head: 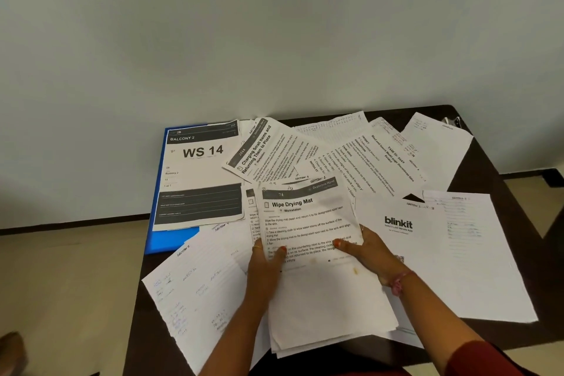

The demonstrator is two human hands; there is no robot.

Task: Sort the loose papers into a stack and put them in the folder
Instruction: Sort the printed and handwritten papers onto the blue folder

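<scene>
Both hands hold a stack of white sheets (317,284) at the table's front middle; its top sheet reads "Wipe Drying Mat". My left hand (265,265) grips the stack's left edge, thumb on top. At the right edge my right hand (366,250) grips it the same way. A blue folder (166,238) lies at the left rear, mostly covered by a "WS 14" sheet (201,174). Loose papers spread around: a "Charging Small Items" sheet (268,149), a "blinkit" sheet (396,241), and handwritten sheets (198,284) at the front left.
The dark table (488,171) stands against a pale wall, its left edge just past the folder. More printed and handwritten sheets (476,253) cover its right half. A small dark object (454,121) sits at the far right corner. Beige floor lies to the left.
</scene>
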